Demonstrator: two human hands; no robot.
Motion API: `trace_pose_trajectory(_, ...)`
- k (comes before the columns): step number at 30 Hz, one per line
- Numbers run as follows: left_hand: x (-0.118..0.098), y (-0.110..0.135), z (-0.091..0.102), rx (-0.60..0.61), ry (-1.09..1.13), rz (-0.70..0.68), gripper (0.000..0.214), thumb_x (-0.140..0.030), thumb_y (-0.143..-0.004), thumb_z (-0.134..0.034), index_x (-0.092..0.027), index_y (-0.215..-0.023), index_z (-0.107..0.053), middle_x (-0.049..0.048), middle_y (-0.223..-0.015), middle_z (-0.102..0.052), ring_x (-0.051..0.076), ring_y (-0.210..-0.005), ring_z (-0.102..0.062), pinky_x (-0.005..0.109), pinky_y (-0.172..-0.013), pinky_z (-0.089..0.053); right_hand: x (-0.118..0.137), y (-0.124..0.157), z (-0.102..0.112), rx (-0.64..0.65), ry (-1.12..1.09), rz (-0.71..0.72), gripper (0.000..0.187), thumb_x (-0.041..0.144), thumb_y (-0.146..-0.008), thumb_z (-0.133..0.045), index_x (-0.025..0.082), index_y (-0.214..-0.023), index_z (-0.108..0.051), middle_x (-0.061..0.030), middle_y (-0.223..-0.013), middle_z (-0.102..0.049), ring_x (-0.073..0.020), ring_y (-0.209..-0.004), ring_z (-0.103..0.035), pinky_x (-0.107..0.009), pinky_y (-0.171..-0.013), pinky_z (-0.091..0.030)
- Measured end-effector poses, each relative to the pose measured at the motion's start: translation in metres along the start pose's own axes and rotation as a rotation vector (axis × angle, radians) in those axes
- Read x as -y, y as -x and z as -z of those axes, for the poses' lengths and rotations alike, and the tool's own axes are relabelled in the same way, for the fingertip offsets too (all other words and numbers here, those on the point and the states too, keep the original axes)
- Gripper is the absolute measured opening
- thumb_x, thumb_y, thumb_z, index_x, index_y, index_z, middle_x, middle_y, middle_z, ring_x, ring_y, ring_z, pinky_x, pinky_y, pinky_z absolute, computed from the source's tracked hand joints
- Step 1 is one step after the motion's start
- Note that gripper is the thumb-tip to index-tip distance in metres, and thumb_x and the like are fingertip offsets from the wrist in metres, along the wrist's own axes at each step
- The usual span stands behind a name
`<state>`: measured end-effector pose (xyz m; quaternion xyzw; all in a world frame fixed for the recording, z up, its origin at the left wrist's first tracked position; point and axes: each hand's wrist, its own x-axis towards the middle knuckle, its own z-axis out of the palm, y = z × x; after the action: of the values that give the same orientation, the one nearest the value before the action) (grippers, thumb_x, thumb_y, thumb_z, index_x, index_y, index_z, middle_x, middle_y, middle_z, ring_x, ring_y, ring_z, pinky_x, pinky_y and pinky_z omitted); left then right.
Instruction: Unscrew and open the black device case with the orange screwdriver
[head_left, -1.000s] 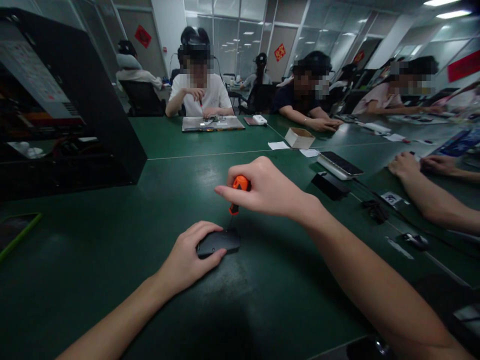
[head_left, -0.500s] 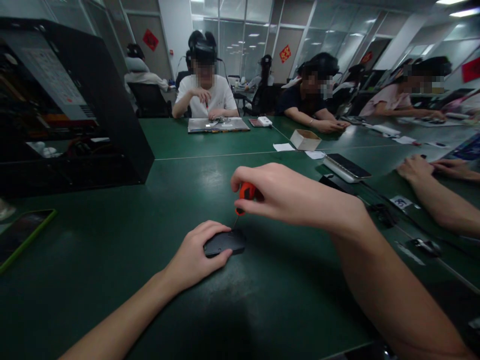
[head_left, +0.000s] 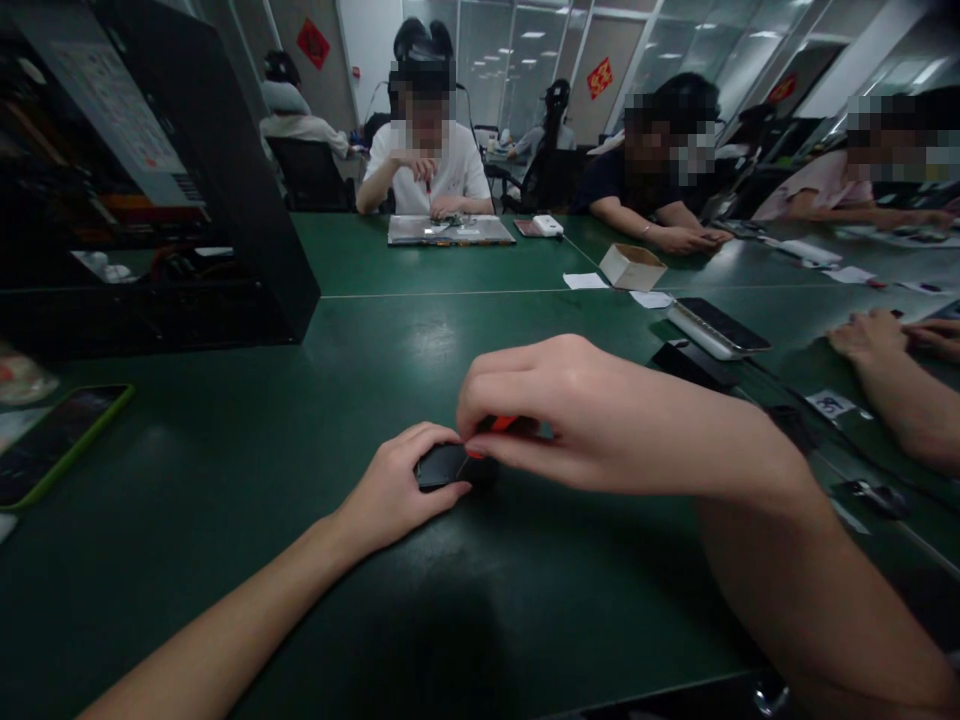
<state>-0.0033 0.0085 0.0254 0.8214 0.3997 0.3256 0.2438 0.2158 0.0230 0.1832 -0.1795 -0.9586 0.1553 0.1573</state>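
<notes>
My left hand is closed around the side of a black computer mouse, thumb along the near edge and fingers over the far edge, holding it against the green table. Above the mouse's right part is my right hand, its fingers pinched round an orange and black screwdriver. Much of the handle is hidden by the fingers. A thin shaft runs down towards the mouse's upper face; whether the tip touches it I cannot tell.
A black computer case stands at the left, beyond a green-edged phone. A small open box and a dark-topped white device lie to the right, with cables. Another person's hand rests at the right edge. Co-workers sit opposite.
My right hand has come lower over the mouse with the screwdriver, covering more of its handle. My left hand keeps its hold. The camera view has shifted slightly.
</notes>
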Motion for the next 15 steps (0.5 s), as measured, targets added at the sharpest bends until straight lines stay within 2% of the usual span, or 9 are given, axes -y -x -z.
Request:
trace_pose_trajectory(10,0.0039,0.0020,-0.0029,-0.001,-0.024,0.010,0.042,-0.032,-0.083,-0.081,-0.024,-0.122,-0.067,0.0036,-0.110,-0.075,0.024,-0.094,-0.071,0.036,-0.090,-0.055,-0.0022,-0.0048,-0.0069,0.039,0.010,-0.033,0.012,0.011,-0.094,-0.057,0.015,-0.086,-0.064,-0.0040,-0.087,-0.065,-0.0141,-0.077,-0.057,-0.025,-0.068,-0.040)
trace_pose_trajectory(15,0.0016,0.0010,-0.0010,0.011,-0.019,0.023,0.039,-0.031,-0.082,-0.082,-0.024,-0.119,-0.069,0.0032,-0.110,-0.076,0.025,-0.095,-0.072,0.037,-0.092,-0.055,-0.0025,-0.0032,-0.0045,0.040,0.030,-0.024,0.012,0.012,-0.094,-0.057,0.015,-0.084,-0.064,-0.0038,-0.086,-0.065,-0.0141,-0.076,-0.057,-0.026,-0.068,-0.040)
